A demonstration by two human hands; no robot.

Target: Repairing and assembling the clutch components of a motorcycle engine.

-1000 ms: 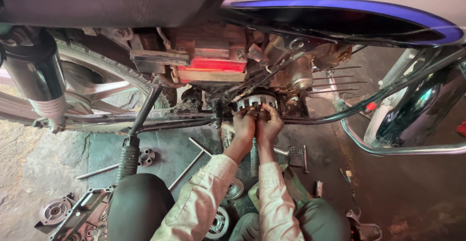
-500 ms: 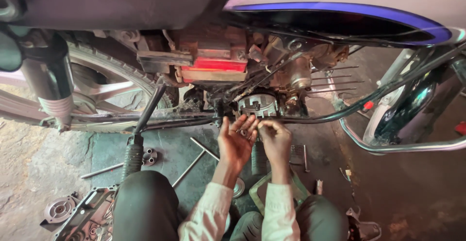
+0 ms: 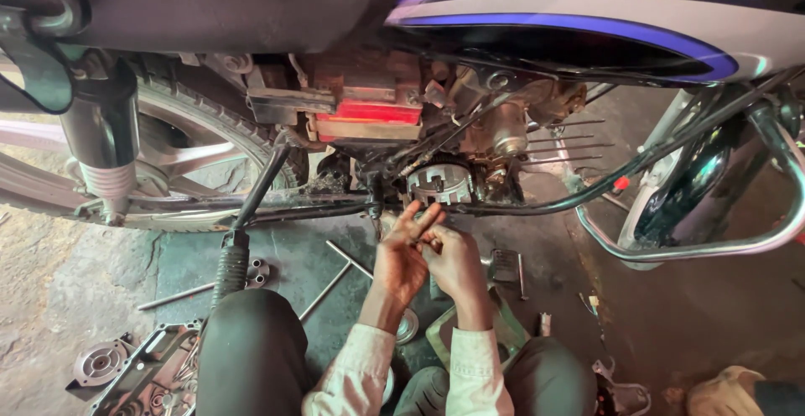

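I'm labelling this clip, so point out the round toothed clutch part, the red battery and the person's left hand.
Clutch part [image 3: 442, 183], head view, its toothed face.
Red battery [image 3: 369, 112], head view, red front strip.
Left hand [image 3: 401, 258], head view, back of hand.

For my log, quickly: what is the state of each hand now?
Left hand: open, fingers spread, just below the clutch drum.
Right hand: curled against the left hand; whether it holds anything cannot be told.

Light dim overall, coming from 3 o'clock. Glare on the purple tank [image 3: 587, 13] at 1 o'clock and on the chrome guard [image 3: 696, 248]. Deep shadow under the seat at 11 o'clock; the engine [image 3: 444, 143] is murky. My hands at centre are slightly soft. Wide-angle bending at the edges; the wheel [image 3: 168, 148] at 9 o'clock curves.
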